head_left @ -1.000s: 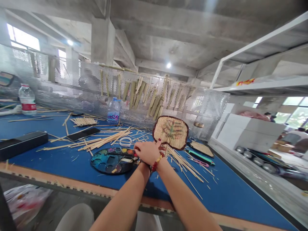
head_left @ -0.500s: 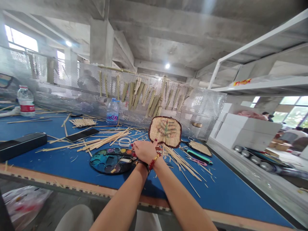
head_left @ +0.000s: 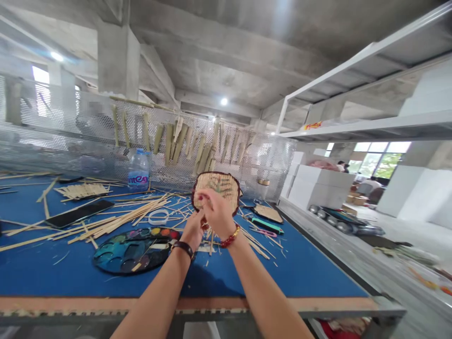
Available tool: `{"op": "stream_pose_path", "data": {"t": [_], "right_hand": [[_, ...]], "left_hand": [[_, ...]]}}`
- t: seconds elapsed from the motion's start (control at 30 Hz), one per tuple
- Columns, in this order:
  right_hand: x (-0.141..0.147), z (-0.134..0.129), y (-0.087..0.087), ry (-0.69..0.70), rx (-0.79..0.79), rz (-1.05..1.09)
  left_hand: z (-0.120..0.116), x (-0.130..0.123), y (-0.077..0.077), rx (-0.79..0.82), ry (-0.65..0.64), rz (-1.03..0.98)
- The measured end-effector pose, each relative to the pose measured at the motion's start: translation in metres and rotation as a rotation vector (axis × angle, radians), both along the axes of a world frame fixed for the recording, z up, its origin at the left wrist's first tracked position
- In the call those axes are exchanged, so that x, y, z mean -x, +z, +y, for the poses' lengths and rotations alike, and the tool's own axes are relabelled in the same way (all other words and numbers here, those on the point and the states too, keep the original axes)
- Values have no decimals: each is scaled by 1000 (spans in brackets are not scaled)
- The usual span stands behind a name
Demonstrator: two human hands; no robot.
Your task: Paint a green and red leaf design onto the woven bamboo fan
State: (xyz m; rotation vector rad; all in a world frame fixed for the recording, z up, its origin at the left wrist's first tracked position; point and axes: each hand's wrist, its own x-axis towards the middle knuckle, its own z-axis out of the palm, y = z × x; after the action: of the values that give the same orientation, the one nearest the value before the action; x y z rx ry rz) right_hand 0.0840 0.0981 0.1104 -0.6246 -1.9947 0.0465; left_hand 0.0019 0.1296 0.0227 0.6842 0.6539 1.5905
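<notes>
A woven fan-shaped panel [head_left: 226,186] with a dark brown edge and a painted green and red pattern stands upright over the blue table. Below its lower edge, my left hand [head_left: 193,230] is closed around a small brown part, probably the panel's handle. My right hand [head_left: 221,214] is in front of the panel, with its fingers bent and hiding part of the weave; whatever they pinch is too small to name. To the left of my hands lies a paint palette [head_left: 132,249] with several colours.
Loose bamboo strips [head_left: 123,219] spread over the blue table [head_left: 247,278]. A phone [head_left: 79,214], a water bottle [head_left: 138,172], a white ring [head_left: 158,217], a green cutter [head_left: 267,225] and a second woven panel [head_left: 268,213] lie around. Behind stands a perforated screen [head_left: 106,136].
The view has turned right. My right hand has risen in front of the panel, and my left hand, hidden before, now shows beneath it.
</notes>
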Motion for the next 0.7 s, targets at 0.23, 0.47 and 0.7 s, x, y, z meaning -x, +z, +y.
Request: {"op": "stream_pose_path", "data": {"t": [0.23,0.47,0.7], "right_hand": [[-90,42,-5,-173,7,663],[-95,48,-32,-113,114,733],[-86,32,-35,-134,82,495]], "left_hand": [[-4,8,4,62,46,-11],[-5,7,5,89,69,30],[-10,7,9,102,88,46]]}}
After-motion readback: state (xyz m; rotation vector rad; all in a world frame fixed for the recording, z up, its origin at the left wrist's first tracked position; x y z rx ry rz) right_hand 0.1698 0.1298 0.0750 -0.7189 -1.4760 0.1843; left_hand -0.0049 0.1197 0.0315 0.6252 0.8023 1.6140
